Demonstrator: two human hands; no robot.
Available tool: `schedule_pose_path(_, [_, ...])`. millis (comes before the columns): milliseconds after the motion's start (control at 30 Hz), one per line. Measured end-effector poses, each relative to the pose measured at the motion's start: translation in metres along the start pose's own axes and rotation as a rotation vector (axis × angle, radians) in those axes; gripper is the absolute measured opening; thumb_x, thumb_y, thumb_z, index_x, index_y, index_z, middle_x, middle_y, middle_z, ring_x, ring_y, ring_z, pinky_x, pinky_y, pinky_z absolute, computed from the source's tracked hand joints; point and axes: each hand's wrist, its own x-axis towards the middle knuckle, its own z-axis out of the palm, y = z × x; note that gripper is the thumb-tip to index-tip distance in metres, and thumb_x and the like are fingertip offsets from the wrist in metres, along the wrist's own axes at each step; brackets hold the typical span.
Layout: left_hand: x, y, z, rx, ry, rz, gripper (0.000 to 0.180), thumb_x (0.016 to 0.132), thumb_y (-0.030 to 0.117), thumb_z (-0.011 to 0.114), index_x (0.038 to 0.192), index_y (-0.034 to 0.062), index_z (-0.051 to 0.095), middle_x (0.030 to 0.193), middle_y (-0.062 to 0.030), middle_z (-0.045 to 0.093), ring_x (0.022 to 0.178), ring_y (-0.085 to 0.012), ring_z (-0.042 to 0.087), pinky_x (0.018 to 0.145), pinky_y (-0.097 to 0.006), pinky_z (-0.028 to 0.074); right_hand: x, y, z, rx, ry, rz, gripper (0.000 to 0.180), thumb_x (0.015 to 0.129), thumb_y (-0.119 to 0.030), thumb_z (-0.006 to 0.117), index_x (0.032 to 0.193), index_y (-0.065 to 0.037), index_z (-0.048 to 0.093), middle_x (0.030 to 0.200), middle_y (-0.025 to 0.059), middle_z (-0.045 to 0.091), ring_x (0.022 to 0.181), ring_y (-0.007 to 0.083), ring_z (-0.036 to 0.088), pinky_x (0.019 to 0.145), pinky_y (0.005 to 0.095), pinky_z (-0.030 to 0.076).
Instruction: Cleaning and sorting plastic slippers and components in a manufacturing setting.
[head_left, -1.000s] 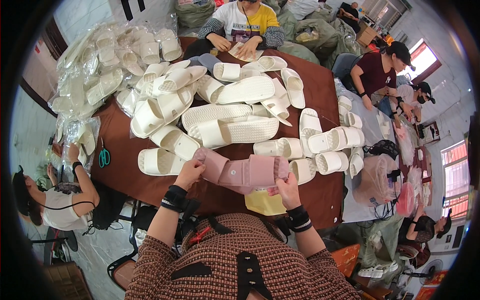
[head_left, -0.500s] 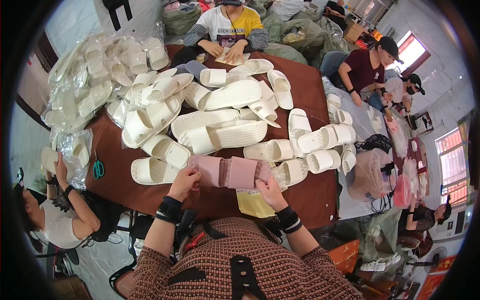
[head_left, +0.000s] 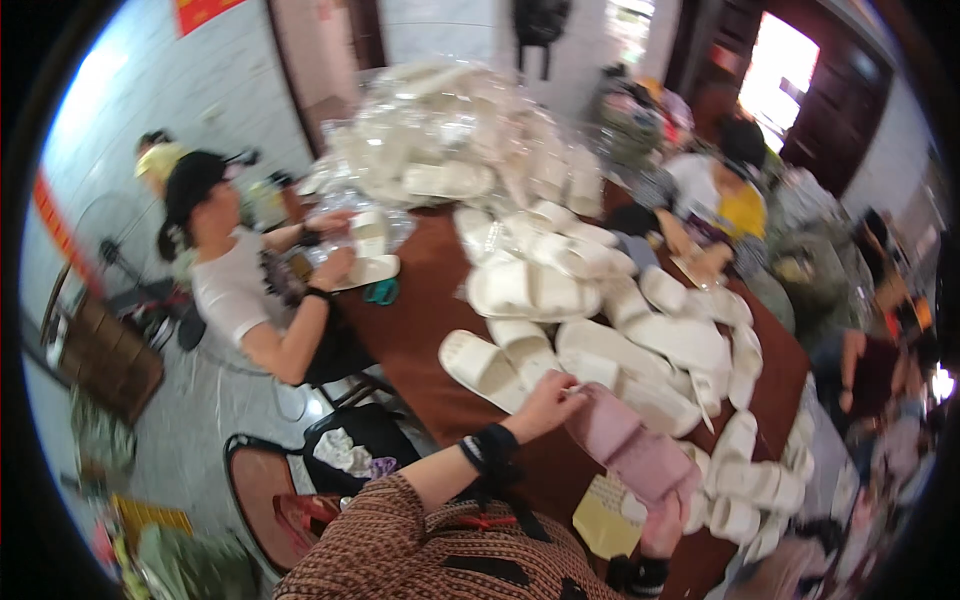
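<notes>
A pair of soft pink foam slippers (head_left: 632, 450), stacked together, is gripped at opposite ends: the left hand (head_left: 545, 400) is closed on the upper end, the right hand (head_left: 665, 525) clasped on the lower, apparently to keep them aligned. It is held above the brown table (head_left: 420, 340), beside loose cream foam slippers (head_left: 560, 310).

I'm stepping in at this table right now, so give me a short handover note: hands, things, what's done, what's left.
Left hand: grips one end of the pink slipper.
Right hand: holds its other end, low over the brown table.
Things: white slippers heaped on the table beyond; yellow paper under the pink one; bagged slippers piled at the far end.
Done: pink slipper picked up.
Left: it is not yet set down or bagged.
</notes>
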Motion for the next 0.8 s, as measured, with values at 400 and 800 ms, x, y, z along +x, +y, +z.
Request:
schedule_pose_path(400, [-0.009, 0.050, -0.015, -0.617, -0.269, -0.117, 0.050, 0.096, 0.033, 0.045, 0.132, 0.0011, 0.033, 0.119, -0.0098, 0.049, 0.111, -0.0160, 0.046, 0.095, -0.029, 0.039, 0.003, -0.052, 0.025, -0.604, -0.317, -0.462, 0.049, 0.089, -0.026, 0.046, 0.131, -0.001, 0.039, 0.131, 0.0182, 0.037, 0.115, 0.0341, 0.045, 0.064, 0.0394, 0.051])
schedule_pose_path(800, [-0.023, 0.045, -0.011, -0.521, -0.189, -0.024, 0.045, 0.095, 0.031, 0.045, 0.127, 0.0002, 0.037, 0.111, -0.0099, 0.052, 0.105, -0.0165, 0.048, 0.092, -0.030, 0.040, -0.008, -0.062, 0.049, -0.217, -0.265, -0.061, 0.077, 0.084, -0.040, 0.055, 0.142, -0.006, 0.017, 0.138, 0.0155, 0.028, 0.117, 0.0319, 0.042, 0.063, 0.0330, 0.053])
